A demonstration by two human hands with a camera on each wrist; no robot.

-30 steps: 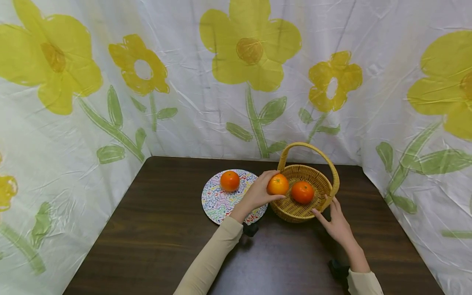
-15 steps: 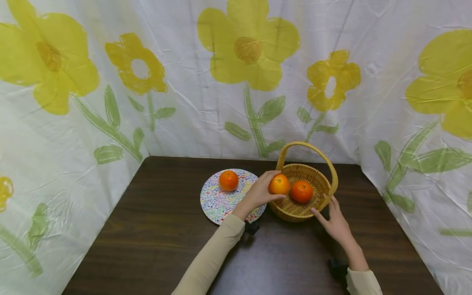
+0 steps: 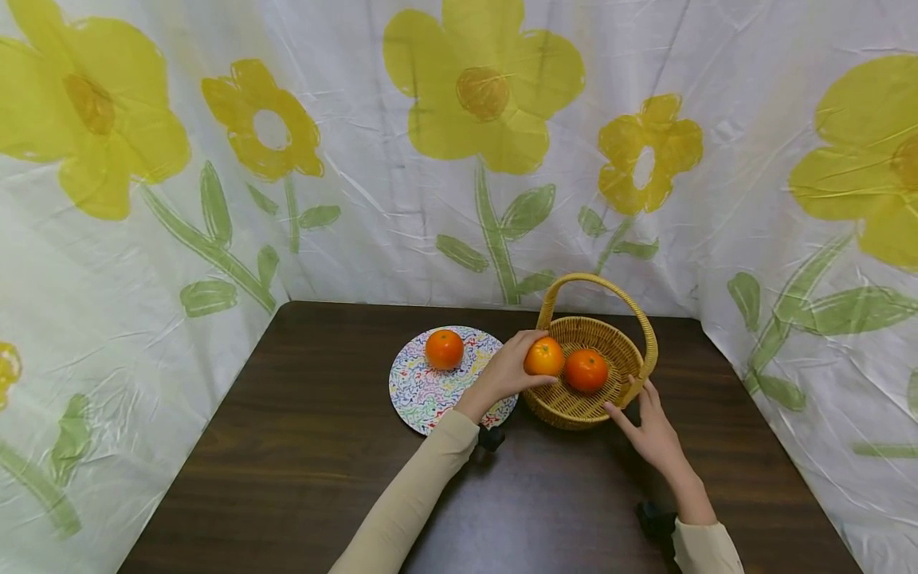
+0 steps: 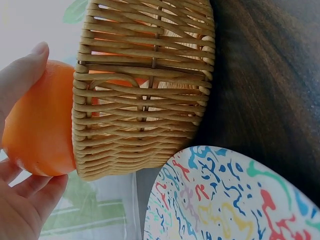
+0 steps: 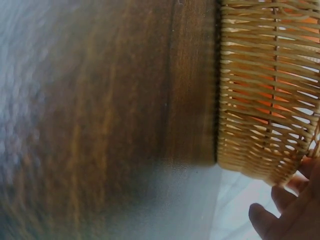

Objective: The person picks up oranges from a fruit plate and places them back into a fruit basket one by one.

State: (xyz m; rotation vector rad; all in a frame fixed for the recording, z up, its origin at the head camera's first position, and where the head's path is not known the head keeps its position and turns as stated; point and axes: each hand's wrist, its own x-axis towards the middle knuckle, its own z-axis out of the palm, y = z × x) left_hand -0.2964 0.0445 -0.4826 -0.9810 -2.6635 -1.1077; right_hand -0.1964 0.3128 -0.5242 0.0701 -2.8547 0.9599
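My left hand (image 3: 508,368) grips an orange (image 3: 544,356) at the left rim of a yellow wicker basket (image 3: 574,418). In the left wrist view the thumb and fingers hold that orange (image 4: 42,125) from opposite sides, by the basket's woven wall (image 4: 145,100). Another orange (image 3: 586,371) lies inside the basket. At the basket's right side, my right hand (image 3: 656,438) holds the rim near the handle's base, its thumb spread toward the front. The right wrist view shows fingers of the right hand (image 5: 292,207) at the rim, partly cut off by the frame.
A round plate (image 3: 423,399) with a multicoloured squiggle pattern lies left of the basket, bearing an orange (image 3: 445,350). The basket's tall handle (image 3: 598,279) arches over its opening. Behind the dark wooden table (image 3: 287,446) hangs a flowered white curtain (image 3: 373,239).
The left hand and its orange have shifted very slightly to the right relative to the basket. The right hand stays at the basket's side; the whole view has shifted slightly.
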